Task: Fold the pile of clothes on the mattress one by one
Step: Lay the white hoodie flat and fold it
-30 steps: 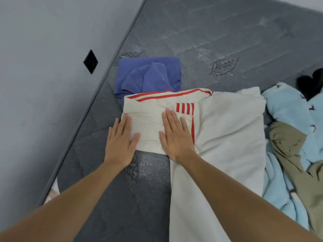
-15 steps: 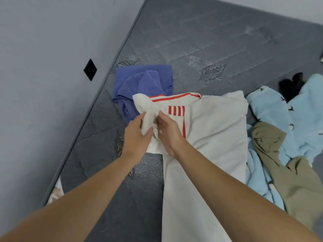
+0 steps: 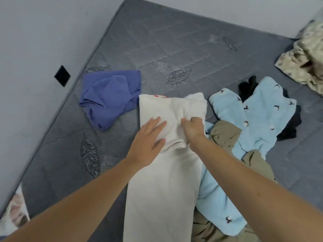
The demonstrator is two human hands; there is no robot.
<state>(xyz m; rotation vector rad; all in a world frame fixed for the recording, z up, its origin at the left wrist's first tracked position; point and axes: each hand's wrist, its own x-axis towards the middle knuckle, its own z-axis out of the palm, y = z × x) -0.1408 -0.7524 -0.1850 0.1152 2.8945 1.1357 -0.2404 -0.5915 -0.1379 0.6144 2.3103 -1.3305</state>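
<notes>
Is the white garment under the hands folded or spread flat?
Partly folded: the white garment lies as a long narrow strip; left hand presses it flat, right hand grips a bunched fold.

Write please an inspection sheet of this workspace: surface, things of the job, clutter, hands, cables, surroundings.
Surface: grey quilted mattress with a leaf pattern.
Job's things: cream garment lies lengthwise, only a trace of red trim showing at its far end; folded blue garment to its left; unfolded light blue garment and olive garment to its right.
Clutter: beige patterned cloth at the far right; black cloth partly under the light blue garment.
Hands: left hand presses flat on the cream garment; right hand grips a bunch of it.
Cables: nothing seen.
Surroundings: grey wall with a black wall plate.
</notes>
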